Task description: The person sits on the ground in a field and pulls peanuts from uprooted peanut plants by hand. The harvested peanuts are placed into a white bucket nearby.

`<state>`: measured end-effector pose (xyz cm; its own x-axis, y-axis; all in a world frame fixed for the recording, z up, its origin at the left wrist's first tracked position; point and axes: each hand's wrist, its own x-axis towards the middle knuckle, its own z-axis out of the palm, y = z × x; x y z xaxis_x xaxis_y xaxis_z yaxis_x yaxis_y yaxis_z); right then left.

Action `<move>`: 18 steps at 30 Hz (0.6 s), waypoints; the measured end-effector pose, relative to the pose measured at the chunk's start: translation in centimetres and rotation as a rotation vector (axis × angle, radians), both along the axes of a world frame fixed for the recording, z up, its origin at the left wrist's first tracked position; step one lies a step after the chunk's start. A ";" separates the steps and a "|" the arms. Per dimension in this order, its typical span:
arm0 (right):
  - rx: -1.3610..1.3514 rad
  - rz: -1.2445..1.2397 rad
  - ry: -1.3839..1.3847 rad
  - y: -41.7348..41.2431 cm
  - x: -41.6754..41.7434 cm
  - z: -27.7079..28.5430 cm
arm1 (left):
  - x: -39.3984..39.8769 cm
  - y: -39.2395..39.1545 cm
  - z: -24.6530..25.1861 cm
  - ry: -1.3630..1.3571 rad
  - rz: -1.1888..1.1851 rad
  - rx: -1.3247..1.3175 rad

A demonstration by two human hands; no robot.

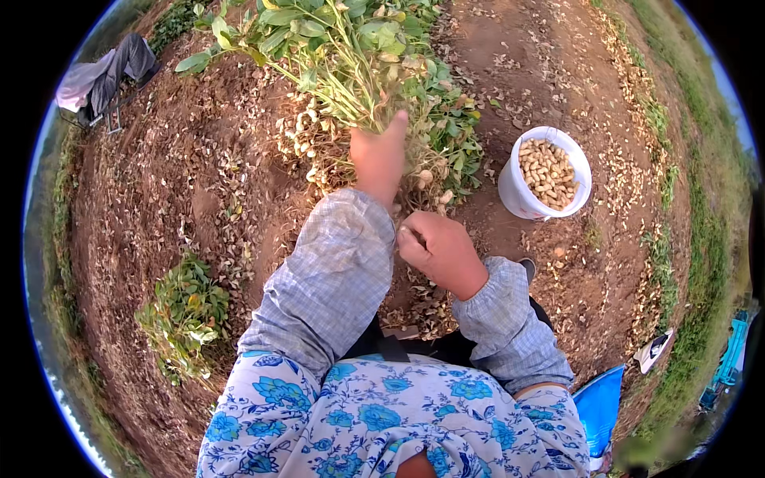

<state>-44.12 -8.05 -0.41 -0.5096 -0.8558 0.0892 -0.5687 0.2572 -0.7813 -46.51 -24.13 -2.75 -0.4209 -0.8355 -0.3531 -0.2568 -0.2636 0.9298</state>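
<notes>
My left hand (379,158) grips a bundle of peanut plants by the stems (349,89), its fingers wrapped around them and blurred. Leafy tops (299,27) spread away from me. Roots with pale peanut pods (305,140) hang on the near left side, and a few more pods (425,177) show right of my wrist. My right hand (442,251) is below the roots with its fingers curled in. No object is visible in it, though the inside of the palm is hidden. To the right, a white plastic bucket (511,185) holds many unshelled peanuts (547,170).
Brown soil (197,209) is strewn with dry leaves. More peanut plants (185,316) lie at the left. A seated person (110,74) is at the far upper left. A blue bag (600,409) is near my right elbow, and a turquoise vehicle-like object (729,358) stands at the right rim.
</notes>
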 end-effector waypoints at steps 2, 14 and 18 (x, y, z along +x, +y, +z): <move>-0.096 0.094 0.038 0.5 1.8 2.8 | -0.1 -0.3 -0.8 0.018 0.004 -0.031; -0.019 -0.324 0.121 0.5 -4.0 -1.9 | 0.0 2.1 0.9 0.060 -0.091 0.013; -0.004 -0.316 0.244 0.5 -3.5 -1.1 | -0.2 2.0 0.5 -0.048 -0.053 -0.143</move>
<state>-47.66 -7.53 -1.47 -0.7109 -0.6598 0.2436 -0.6314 0.4462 -0.6342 -46.71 -22.14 -2.20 -0.4514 -0.8557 -0.2530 -0.3123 -0.1141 0.9431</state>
